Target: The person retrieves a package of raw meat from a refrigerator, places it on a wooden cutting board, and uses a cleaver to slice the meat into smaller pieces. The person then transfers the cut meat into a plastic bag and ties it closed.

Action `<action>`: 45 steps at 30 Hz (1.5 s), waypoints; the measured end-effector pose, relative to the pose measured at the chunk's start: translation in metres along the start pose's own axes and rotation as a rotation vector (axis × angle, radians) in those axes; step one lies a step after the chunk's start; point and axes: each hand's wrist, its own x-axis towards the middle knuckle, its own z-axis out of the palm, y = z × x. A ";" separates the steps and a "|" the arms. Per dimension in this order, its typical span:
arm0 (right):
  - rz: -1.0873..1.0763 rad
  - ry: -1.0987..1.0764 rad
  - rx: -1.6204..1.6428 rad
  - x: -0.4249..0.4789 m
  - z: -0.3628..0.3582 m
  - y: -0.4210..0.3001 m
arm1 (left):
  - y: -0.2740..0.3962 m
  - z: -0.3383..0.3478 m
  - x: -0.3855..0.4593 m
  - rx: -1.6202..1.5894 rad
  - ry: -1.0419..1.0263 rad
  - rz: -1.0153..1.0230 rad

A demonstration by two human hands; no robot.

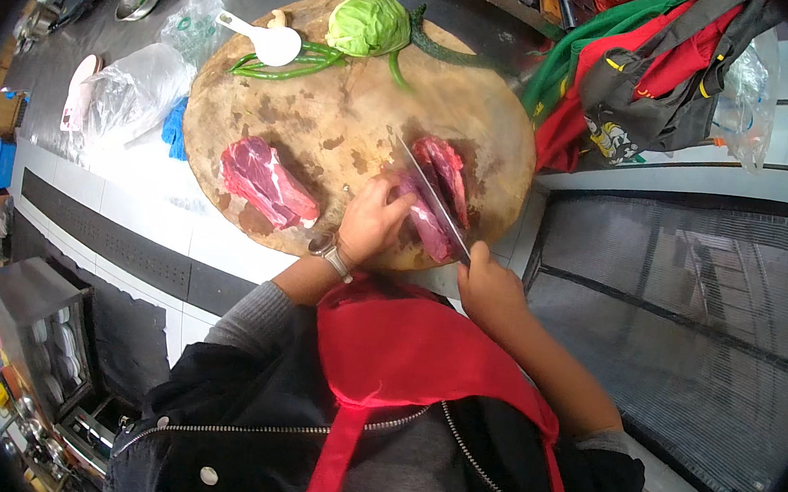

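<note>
My right hand (493,284) grips the handle of a kitchen knife (434,199), whose blade slants up and left between two pieces of raw red meat. The left piece (428,224) lies under the fingers of my left hand (377,212), which press on it beside the blade. Against the blade's other side rests a darker red piece (447,173). A separate marbled slab of meat (268,183) lies to the left on the round wooden chopping board (349,117). My left fingertips are partly blurred.
Along the board's far side are a green cabbage (369,24), green chili peppers (286,73), a white plastic scoop (275,44) and a dark green cucumber (448,52). Plastic bags (141,83) lie left of the board. Aprons (636,91) hang at the right, above a glass-fronted unit (674,287).
</note>
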 end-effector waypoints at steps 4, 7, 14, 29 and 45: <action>-0.046 0.039 -0.022 0.008 0.013 0.010 | -0.003 0.004 -0.004 0.033 -0.077 0.126; 0.011 -0.001 -0.043 0.015 0.016 0.007 | 0.005 -0.001 0.001 0.010 -0.129 0.155; -0.071 0.074 0.041 0.042 0.023 0.003 | -0.007 0.002 0.001 -0.089 -0.128 0.052; 0.022 0.008 0.107 0.011 0.022 0.024 | -0.002 0.001 0.006 -0.023 -0.058 0.048; -0.150 0.576 0.639 0.033 0.004 0.045 | 0.012 -0.026 0.027 0.207 -0.231 0.251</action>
